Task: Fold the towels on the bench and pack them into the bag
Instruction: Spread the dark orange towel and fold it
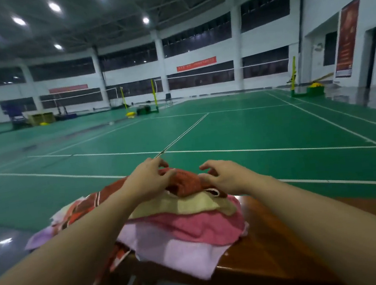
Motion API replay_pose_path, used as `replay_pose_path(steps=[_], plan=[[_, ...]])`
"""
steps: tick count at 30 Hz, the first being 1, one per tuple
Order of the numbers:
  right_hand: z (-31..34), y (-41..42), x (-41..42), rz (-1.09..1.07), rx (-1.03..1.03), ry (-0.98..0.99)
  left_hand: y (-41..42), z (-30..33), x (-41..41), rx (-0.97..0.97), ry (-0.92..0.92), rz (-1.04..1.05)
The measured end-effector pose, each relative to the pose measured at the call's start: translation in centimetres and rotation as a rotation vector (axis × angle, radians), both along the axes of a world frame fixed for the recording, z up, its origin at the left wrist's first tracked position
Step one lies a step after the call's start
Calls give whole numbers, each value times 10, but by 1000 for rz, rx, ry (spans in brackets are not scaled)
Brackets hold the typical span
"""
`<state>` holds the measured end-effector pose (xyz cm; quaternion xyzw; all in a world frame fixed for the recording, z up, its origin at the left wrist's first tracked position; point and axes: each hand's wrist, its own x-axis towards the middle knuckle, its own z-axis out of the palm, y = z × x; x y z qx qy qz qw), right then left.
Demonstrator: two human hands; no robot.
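A heap of towels lies on a brown wooden bench (269, 245). On top sits a rust-red towel (186, 182), under it a pale yellow towel (189, 203), a pink towel (202, 224) and a light lilac towel (182, 254). A red-and-white patterned towel (82, 206) spreads to the left. My left hand (149, 179) pinches the rust-red towel at its far edge. My right hand (223, 178) hovers at the towel's right end with curled fingers; whether it grips the cloth is unclear. No bag is in view.
The bench's near edge runs along the lower right. Beyond the bench stretches a green badminton court floor (239, 132) with white lines. Net posts (154, 97) and a chair (168, 99) stand far back.
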<state>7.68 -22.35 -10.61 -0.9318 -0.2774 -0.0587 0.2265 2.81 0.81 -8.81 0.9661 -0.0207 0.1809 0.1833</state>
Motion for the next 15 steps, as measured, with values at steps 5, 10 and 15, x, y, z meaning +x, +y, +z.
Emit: replay_pose_path(steps=[5, 10, 15], plan=[[-12, 19, 5, -56, 50, -8, 40, -14, -12, -82, 10, -142], [-13, 12, 3, -90, 298, 4, 52, -22, -6, -128, -122, -195], [-1, 9, -2, -147, 536, 64, 26, -7, 0, -248, -212, -190]])
